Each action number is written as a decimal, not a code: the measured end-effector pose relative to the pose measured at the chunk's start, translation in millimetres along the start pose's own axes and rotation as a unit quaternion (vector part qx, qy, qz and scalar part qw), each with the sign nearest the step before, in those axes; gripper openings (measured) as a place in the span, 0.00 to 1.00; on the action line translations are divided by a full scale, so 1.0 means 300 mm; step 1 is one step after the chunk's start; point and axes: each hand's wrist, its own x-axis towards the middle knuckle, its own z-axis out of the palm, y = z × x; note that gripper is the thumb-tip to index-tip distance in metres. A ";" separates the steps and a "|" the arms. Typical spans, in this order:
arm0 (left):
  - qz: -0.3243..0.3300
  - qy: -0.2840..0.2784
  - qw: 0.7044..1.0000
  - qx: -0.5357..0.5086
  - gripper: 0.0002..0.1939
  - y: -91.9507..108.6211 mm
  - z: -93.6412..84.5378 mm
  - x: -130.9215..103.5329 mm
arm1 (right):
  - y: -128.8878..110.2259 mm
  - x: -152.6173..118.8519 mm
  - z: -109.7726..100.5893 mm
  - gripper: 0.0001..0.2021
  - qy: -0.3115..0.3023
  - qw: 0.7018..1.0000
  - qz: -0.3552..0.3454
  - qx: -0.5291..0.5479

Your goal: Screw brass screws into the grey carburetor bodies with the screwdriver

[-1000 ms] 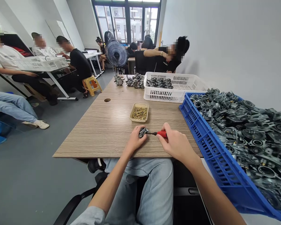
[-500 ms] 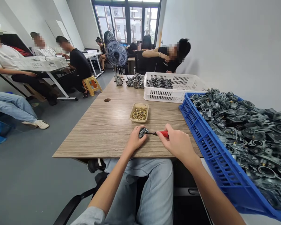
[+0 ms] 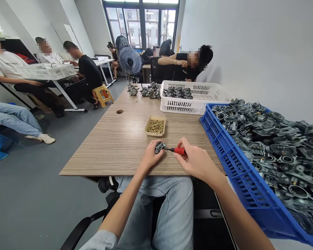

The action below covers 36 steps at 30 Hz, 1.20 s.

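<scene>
Near the front of the table, my left hand (image 3: 151, 155) is closed around a small dark grey metal carburetor part (image 3: 159, 147) and keeps it just at the tabletop. A screwdriver with a red handle (image 3: 179, 151) lies level, its dark shaft pointing left, and the tip meets the part. My right hand (image 3: 197, 159) grips the handle's rear end, thumb below and forefinger above. Beyond both hands sits a beige tray (image 3: 145, 131) of small brass pieces (image 3: 155, 127). Where the tip enters the part is too small to make out.
A blue crate (image 3: 224, 152) heaped with carburetors stands on the right. Behind it, a white basket (image 3: 182, 107) holds dark parts. More carburetors (image 3: 151, 90) cluster at the table's far end. A person in black (image 3: 187, 66) bends over there. A fan (image 3: 130, 61) stands beyond.
My right hand has shifted its hold back along the screwdriver, with the forefinger lifted, so more of the red handle shows. The left hand and the part stay in place.
</scene>
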 end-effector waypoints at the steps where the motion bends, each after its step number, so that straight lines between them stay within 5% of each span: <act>1: 0.000 0.000 1.000 0.000 0.20 0.000 0.000 0.000 | 0.000 -0.003 -0.002 0.07 -0.005 1.000 -0.009 0.009; 27: 0.007 0.000 1.000 -0.008 0.19 -0.002 -0.001 0.000 | -0.008 0.019 0.011 0.17 0.018 0.979 0.089 -0.181; 36: 0.007 0.000 1.000 -0.002 0.20 -0.005 0.001 -0.003 | 0.002 0.014 0.014 0.12 0.020 0.994 0.049 -0.094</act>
